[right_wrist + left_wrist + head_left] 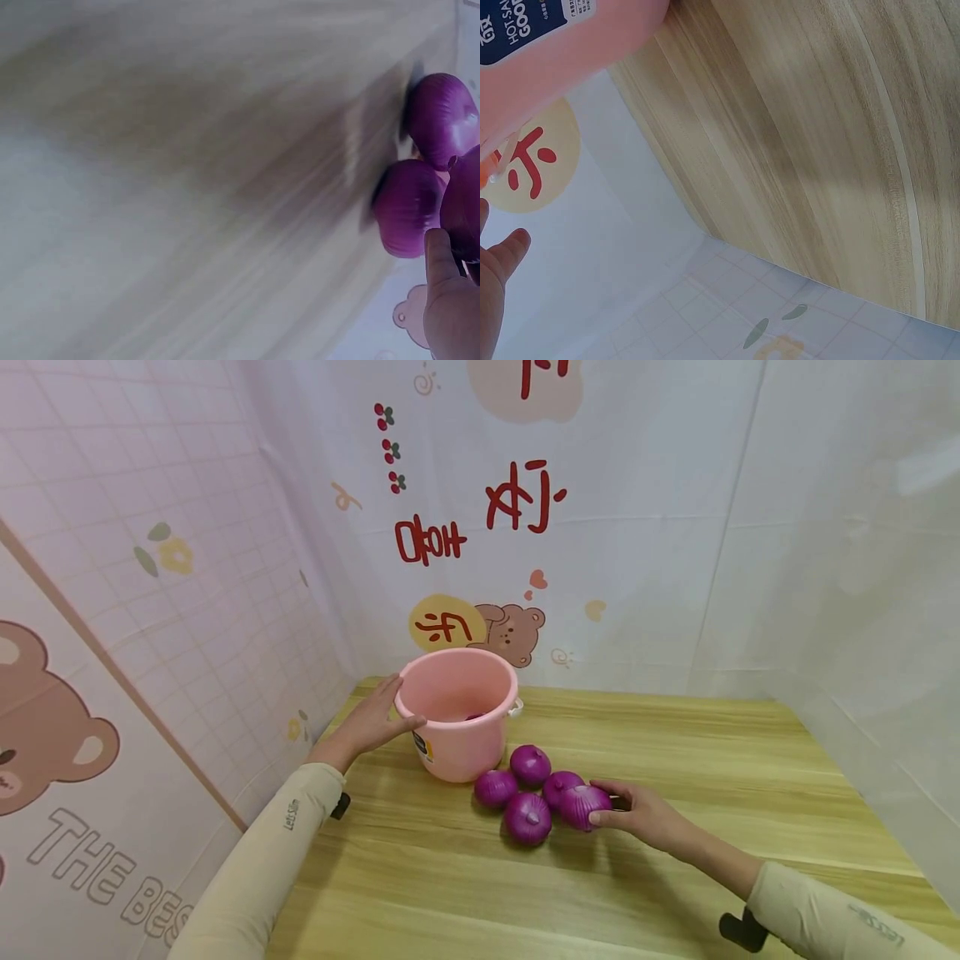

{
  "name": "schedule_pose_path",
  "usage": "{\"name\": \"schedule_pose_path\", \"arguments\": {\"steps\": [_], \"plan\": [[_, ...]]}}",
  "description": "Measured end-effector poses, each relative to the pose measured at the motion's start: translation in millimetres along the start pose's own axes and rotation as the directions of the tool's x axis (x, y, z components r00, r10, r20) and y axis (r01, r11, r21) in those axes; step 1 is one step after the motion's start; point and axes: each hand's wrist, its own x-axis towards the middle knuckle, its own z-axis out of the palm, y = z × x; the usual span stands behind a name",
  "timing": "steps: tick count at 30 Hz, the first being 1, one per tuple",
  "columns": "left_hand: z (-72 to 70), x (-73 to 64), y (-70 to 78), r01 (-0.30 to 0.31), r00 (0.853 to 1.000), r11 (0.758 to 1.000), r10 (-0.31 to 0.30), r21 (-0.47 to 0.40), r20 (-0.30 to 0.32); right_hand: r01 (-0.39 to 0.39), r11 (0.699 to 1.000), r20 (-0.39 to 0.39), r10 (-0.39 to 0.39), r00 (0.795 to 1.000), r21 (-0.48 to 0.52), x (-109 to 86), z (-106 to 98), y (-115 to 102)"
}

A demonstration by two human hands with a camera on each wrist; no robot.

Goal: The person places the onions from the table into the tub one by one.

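A pink bucket (457,747) stands on the table, with a bit of something purple low inside it. My left hand (372,718) rests against the left side of its rim, thumb and fingers spread. In the left wrist view, the thumb (511,251) looks straight, below the bucket (555,67). My right hand (645,814) holds a red onion (583,807) between thumb and fingers, at the right end of a cluster of red onions (528,818). In the right wrist view the held onion (465,202) is cut off by the frame edge, with loose onions (409,210) beside it.
The wood-grain table (675,752) meets a printed white cloth (637,527) at the back. Another cloth with a grid and bear pattern (150,485) hangs along the left. A white handle joint (515,707) sticks out at the bucket's right side.
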Motion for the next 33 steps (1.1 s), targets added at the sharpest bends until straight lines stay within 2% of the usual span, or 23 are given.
{"name": "schedule_pose_path", "arguments": {"steps": [7,16,26,33], "plan": [[-0.4,1.5,-2.1,-0.011,1.0,1.0,0.011,0.012,-0.003,0.06,0.997,-0.032,-0.059,0.998,0.05,9.4,-7,-14],[0.1,0.5,-0.9,-0.017,1.0,1.0,0.017,0.003,-0.004,0.021,0.999,-0.086,-0.017,0.996,0.039,16.4,-10,-29],[-1.9,-0.5,0.3,-0.029,1.0,1.0,0.029,0.001,-0.006,0.08,0.996,-0.122,-0.076,0.99,0.031,30.3,-14,-40],[-1.3,-1.4,-0.1,-0.021,1.0,1.0,0.021,-0.002,-0.001,0.091,0.996,-0.148,-0.089,0.985,0.01,41.0,-14,-50]]}}
